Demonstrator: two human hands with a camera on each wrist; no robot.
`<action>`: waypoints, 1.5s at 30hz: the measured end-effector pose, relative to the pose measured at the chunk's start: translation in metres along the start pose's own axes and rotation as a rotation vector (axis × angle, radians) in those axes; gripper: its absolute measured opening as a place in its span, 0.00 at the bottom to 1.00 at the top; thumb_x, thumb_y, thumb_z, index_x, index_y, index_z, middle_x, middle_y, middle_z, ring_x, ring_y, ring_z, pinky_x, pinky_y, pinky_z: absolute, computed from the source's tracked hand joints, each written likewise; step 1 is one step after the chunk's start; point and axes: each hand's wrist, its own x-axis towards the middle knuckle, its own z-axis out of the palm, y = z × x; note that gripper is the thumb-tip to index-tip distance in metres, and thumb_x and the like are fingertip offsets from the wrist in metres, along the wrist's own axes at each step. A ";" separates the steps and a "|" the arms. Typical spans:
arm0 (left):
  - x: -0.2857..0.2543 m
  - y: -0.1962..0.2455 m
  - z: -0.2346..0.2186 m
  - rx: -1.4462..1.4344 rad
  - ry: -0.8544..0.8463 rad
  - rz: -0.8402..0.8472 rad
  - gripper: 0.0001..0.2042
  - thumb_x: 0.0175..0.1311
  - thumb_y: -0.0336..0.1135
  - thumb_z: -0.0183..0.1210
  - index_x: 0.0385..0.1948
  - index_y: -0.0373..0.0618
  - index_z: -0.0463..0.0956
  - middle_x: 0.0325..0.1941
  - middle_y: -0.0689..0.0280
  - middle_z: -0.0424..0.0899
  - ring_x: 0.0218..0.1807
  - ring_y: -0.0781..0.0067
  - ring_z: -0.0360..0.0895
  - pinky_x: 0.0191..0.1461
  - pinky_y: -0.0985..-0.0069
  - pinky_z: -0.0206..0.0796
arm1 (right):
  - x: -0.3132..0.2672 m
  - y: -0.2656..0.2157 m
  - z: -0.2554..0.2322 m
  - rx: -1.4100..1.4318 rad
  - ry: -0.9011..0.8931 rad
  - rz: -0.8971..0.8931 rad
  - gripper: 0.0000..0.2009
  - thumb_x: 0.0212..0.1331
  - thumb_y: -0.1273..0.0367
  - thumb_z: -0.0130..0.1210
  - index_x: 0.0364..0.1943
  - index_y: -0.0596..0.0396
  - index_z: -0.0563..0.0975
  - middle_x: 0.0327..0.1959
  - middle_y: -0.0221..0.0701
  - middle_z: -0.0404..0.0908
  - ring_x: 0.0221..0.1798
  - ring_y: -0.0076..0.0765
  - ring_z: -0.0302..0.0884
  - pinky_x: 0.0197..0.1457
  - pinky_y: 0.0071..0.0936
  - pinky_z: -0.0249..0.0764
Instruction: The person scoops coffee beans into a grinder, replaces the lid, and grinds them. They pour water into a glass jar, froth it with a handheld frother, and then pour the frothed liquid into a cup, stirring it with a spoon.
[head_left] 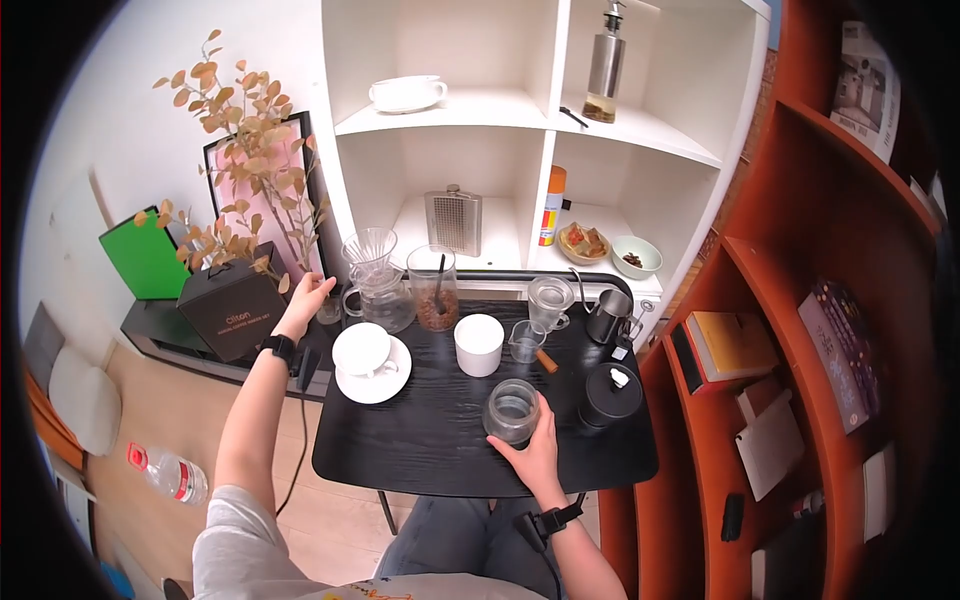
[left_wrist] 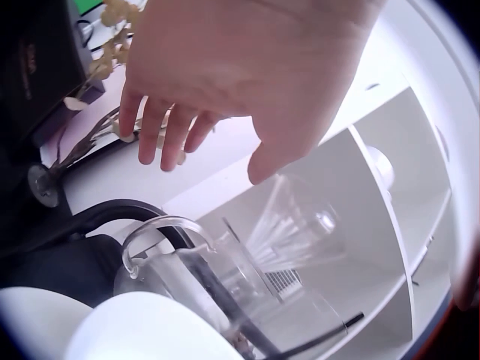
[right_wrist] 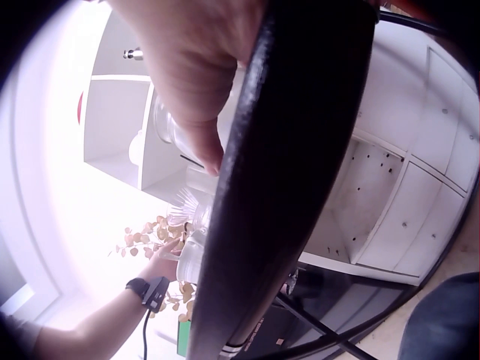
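Note:
On the black table's near side, my right hand holds a clear glass jar, thumb and fingers around its side. Past the table's far left corner reaches my left hand, beside dried branches and left of a glass server with a ribbed dripper. The left wrist view shows that hand with fingers extended, nothing between them, above the server's handle. In the right wrist view the black table edge hides most of the jar beneath the right hand.
A white cup on a saucer, a white canister, a glass of beans, a small glass pitcher, a kettle and a black round container stand on the table. White shelves rise behind; a bookcase is right.

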 end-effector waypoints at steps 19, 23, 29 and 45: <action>0.041 -0.015 0.036 -0.273 -0.443 -0.261 0.19 0.66 0.49 0.51 0.17 0.49 0.68 0.15 0.75 0.65 0.17 0.82 0.60 0.25 0.83 0.55 | -0.002 -0.002 -0.002 -0.039 -0.028 0.000 0.47 0.40 0.59 0.71 0.64 0.58 0.54 0.59 0.46 0.62 0.62 0.50 0.64 0.61 0.40 0.65; 0.041 -0.018 0.043 -0.425 -0.419 -0.304 0.19 0.58 0.53 0.60 0.16 0.53 0.65 0.15 0.79 0.61 0.18 0.85 0.53 0.23 0.82 0.46 | -0.001 -0.003 -0.002 -0.027 -0.030 0.005 0.47 0.40 0.59 0.71 0.64 0.58 0.53 0.58 0.47 0.63 0.62 0.50 0.64 0.61 0.39 0.65; 0.029 -0.009 0.040 -0.321 -0.255 -0.293 0.22 0.53 0.57 0.63 0.14 0.55 0.64 0.16 0.81 0.59 0.18 0.87 0.52 0.22 0.84 0.42 | -0.001 -0.001 -0.001 -0.010 -0.011 -0.012 0.46 0.41 0.57 0.70 0.64 0.58 0.54 0.58 0.48 0.64 0.61 0.53 0.64 0.61 0.41 0.64; -0.003 0.049 -0.039 -0.445 -0.096 0.063 0.15 0.59 0.46 0.61 0.16 0.54 0.69 0.15 0.81 0.62 0.17 0.89 0.52 0.22 0.85 0.44 | -0.002 0.001 -0.002 0.001 -0.018 -0.021 0.47 0.41 0.57 0.70 0.64 0.58 0.54 0.58 0.48 0.64 0.61 0.53 0.63 0.61 0.42 0.63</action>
